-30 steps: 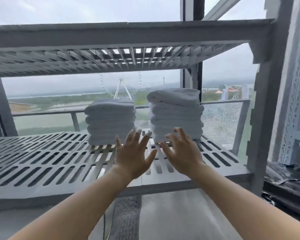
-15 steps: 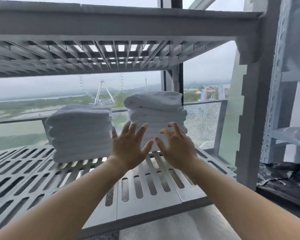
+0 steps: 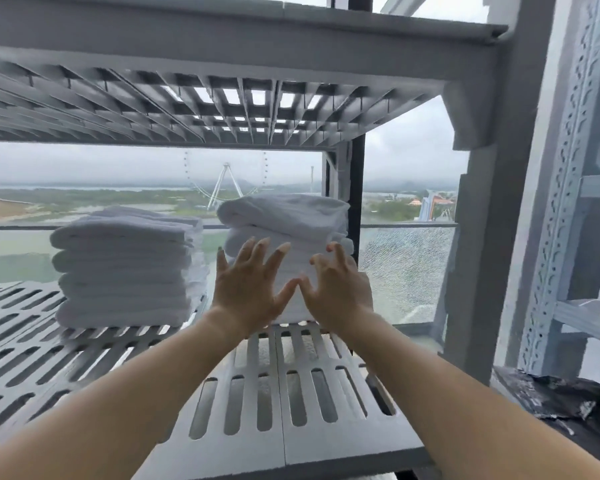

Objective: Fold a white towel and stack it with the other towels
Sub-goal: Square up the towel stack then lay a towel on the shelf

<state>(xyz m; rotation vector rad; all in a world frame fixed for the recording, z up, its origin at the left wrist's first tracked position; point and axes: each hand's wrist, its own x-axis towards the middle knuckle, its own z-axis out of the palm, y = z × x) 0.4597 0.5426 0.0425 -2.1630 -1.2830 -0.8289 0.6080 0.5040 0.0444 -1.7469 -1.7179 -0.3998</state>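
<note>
Top towel (image 3: 284,211): a folded white towel is lying on top of the right stack, its near edge bulging slightly past the layers beneath.
Right stack (image 3: 288,242): the taller pile is standing far on the shelf, towards its right end; the near face is looking uneven.
Left hand (image 3: 250,289): it is hovering at the near face of the right stack, palm forward, fingers (image 3: 279,252) spread and straight, holding nothing.
Right hand (image 3: 336,289): it is sitting just beside the left hand, thumbs almost meeting; its fingers (image 3: 338,252) are spread and bent at the tips, pinching nothing. Whether either hand is touching the cloth cannot be told.
Step in hand (judged): the towel is already stacked, and the hands are probably squaring the pile.
Method advised: press flat palms evenly against the near face, low and high together, so the layers align without the top towel sliding far or the pile leaning.
Left stack (image 3: 125,268): the lower, tidier pile is standing just to the left, apart from the right one; it is serving as the reference for edge alignment.
Shelf (image 3: 291,393): the slotted grey deck is carrying both piles; towel edges may be catching in the slots if dragged.
Cracked glass (image 3: 406,268): it is standing far right, behind the shelf.
</note>
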